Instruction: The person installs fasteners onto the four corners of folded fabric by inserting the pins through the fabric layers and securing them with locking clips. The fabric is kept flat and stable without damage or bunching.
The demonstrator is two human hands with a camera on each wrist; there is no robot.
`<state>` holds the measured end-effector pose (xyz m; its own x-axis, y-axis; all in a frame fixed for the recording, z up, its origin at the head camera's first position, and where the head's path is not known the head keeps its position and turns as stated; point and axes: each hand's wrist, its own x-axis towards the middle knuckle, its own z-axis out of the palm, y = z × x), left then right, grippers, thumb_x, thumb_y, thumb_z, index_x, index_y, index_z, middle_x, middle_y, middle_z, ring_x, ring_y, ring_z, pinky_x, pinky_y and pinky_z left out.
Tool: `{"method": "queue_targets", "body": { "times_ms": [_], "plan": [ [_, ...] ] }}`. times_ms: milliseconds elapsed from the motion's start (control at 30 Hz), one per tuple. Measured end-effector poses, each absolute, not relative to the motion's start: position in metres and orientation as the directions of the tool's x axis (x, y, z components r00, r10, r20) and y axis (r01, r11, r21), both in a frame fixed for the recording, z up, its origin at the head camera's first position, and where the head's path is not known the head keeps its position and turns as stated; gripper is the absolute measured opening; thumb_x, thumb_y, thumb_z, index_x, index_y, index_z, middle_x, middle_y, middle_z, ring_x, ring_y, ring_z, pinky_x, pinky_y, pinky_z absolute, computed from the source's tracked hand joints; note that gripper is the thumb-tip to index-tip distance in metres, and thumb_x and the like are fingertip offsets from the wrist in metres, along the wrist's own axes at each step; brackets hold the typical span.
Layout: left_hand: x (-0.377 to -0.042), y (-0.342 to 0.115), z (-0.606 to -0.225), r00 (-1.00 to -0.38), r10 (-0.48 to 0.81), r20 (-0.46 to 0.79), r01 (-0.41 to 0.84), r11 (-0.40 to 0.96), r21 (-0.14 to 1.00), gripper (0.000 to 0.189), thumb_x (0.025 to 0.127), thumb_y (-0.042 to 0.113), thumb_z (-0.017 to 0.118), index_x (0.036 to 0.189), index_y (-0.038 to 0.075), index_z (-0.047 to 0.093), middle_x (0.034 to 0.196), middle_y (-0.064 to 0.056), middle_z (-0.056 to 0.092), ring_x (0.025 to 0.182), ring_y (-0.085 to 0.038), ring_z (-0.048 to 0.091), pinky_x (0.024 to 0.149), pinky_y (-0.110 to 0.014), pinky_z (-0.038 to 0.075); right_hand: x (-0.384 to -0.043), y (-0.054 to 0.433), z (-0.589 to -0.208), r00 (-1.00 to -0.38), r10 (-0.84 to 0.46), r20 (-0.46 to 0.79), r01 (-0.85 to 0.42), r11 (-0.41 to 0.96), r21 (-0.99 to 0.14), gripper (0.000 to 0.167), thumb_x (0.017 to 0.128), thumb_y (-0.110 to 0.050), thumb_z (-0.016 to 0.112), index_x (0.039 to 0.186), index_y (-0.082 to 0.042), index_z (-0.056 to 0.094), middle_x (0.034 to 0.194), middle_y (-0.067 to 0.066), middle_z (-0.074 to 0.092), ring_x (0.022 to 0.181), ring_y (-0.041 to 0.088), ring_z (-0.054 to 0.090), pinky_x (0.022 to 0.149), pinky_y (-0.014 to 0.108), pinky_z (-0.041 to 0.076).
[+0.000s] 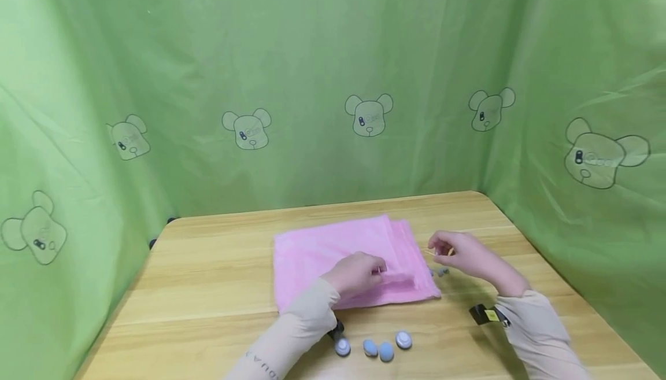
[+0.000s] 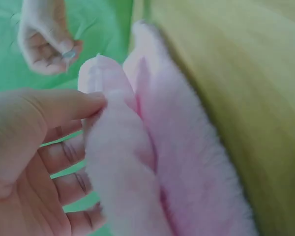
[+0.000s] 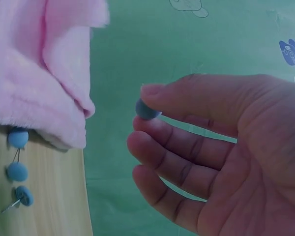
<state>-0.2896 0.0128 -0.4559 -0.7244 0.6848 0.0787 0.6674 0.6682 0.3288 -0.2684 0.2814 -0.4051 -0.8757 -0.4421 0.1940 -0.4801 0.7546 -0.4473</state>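
Observation:
A folded pink plush cloth [image 1: 322,253] lies on the wooden table. My left hand [image 1: 359,273] pinches a raised fold of its edge between thumb and forefinger; the other fingers lie behind the fold [image 2: 120,147] in the left wrist view. Just off the cloth's right side, my right hand [image 1: 465,253] holds a small pin with a round blue head [image 3: 146,110] between thumb and forefinger. Its remaining fingers are bent loosely. Several similar blue-headed pins [image 3: 17,171] lie on the table by the cloth's corner, their metal needles partly showing.
Near the front of the wooden table [image 1: 208,287] sit several small round blue and whitish pieces [image 1: 386,351], close to the left forearm. A black camera [image 1: 480,314] is strapped at the right wrist. Green printed curtain [image 1: 312,166] encloses the back and sides.

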Motion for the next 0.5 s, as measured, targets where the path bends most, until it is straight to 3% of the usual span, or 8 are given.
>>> {"method": "queue_targets", "body": {
  "times_ms": [167,300,500],
  "plan": [
    [-0.292,0.002,-0.452,-0.788,0.608,0.095,0.548,0.623,0.559,0.01,0.092,0.03,0.065,0.097,0.022,0.07,0.082,0.01,0.067,0.072,-0.002,0.056,0.07,-0.017,0.047,-0.268,0.274,-0.401,-0.872,-0.443,0.207,-0.487,0.743,-0.46,0.019,0.083,-0.005,0.071,0.1,-0.006,0.064,0.082,-0.004,0.063,0.076,0.002,0.056,0.067,0.022,0.052],
    [-0.292,-0.005,-0.452,-0.833,0.549,0.066,0.414,0.539,0.734,0.01,0.091,0.023,0.066,0.1,0.02,0.069,0.082,0.008,0.064,0.073,-0.005,0.056,0.069,-0.02,0.048,-0.267,0.266,-0.395,-0.863,-0.458,0.212,-0.501,0.721,-0.478,0.021,0.083,-0.005,0.07,0.103,-0.006,0.063,0.082,-0.004,0.063,0.076,0.002,0.056,0.068,0.021,0.052],
    [-0.292,-0.017,-0.453,-0.876,0.477,0.075,0.304,0.425,0.853,0.018,0.09,0.019,0.063,0.108,0.017,0.064,0.087,0.004,0.064,0.079,-0.008,0.057,0.075,-0.023,0.049,-0.272,0.248,-0.395,-0.85,-0.481,0.216,-0.517,0.677,-0.524,0.025,0.084,-0.007,0.071,0.108,-0.006,0.062,0.083,-0.002,0.065,0.076,0.004,0.058,0.069,0.021,0.053]
  ]
}}
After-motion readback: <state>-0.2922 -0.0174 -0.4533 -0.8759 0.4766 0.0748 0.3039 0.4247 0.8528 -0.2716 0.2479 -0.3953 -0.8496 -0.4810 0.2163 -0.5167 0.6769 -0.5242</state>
